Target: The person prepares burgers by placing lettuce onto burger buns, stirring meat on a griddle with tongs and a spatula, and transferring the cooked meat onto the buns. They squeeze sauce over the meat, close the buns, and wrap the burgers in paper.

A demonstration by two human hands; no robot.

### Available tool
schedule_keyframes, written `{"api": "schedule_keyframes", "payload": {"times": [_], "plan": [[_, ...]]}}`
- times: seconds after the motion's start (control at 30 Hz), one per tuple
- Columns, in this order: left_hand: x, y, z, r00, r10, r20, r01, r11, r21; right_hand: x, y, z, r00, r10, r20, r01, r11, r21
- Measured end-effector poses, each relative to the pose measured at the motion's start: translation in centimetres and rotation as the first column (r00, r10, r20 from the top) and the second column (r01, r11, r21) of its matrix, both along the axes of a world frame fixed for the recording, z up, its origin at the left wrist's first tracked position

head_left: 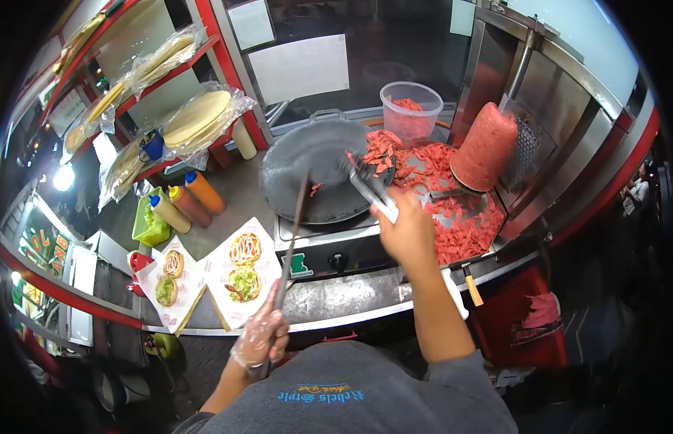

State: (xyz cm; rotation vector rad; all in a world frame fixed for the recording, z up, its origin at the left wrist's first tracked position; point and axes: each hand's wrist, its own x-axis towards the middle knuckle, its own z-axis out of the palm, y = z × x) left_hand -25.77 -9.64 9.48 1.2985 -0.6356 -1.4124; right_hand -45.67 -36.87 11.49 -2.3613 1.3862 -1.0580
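- Standing left: three sauce bottles (187, 200), just beyond open buns (245, 249).
- Left hand (261, 337), plastic-gloved: fist wrapped round long thin metal tool (296, 231), tip over pan.
- Pan (287, 168): black, small red scrap (316, 189) inside.
- Right hand (409, 231), bare: gripping white-handled utensil (370, 193), head blurred, over pan's right side.
- Red meat strips (382, 147): heaped at pan's right rim, spread farther right.
- Meat cone (487, 141): far right.
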Motion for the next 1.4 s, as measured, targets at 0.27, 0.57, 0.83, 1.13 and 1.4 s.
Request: {"api": "schedule_keyframes", "payload": {"times": [0.27,0.57,0.83,1.13,1.4], "plan": [[1.8,-5.5,1.2,0.981,-0.095,-0.17,0.056,0.974,-0.22,1.7,-7.4,0.8,0.942,-0.024,-0.336,-0.013,0.994,-0.108],[3.7,-4.1,-0.6,0.992,-0.052,-0.119,0.034,0.989,-0.145,0.0,-5.3,-1.4,0.976,-0.061,-0.211,0.007,0.969,-0.248],[0.5,-14.3,-1.5,0.914,-0.325,0.244,0.364,0.921,-0.138,-1.6,-9.1,-3.0,0.981,-0.13,-0.147,0.096,0.972,-0.214],[-0.7,-11.9,1.3,0.952,-0.193,0.238,0.245,0.945,-0.216,-4.7,-5.8,-0.4,0.999,0.015,0.034,-0.011,0.993,-0.117],[-6.7,-7.1,-1.1,0.997,-0.071,-0.035,0.068,0.995,-0.079,-2.6,-5.4,-0.7,0.955,0.099,-0.281,-0.107,0.994,-0.011]]}}
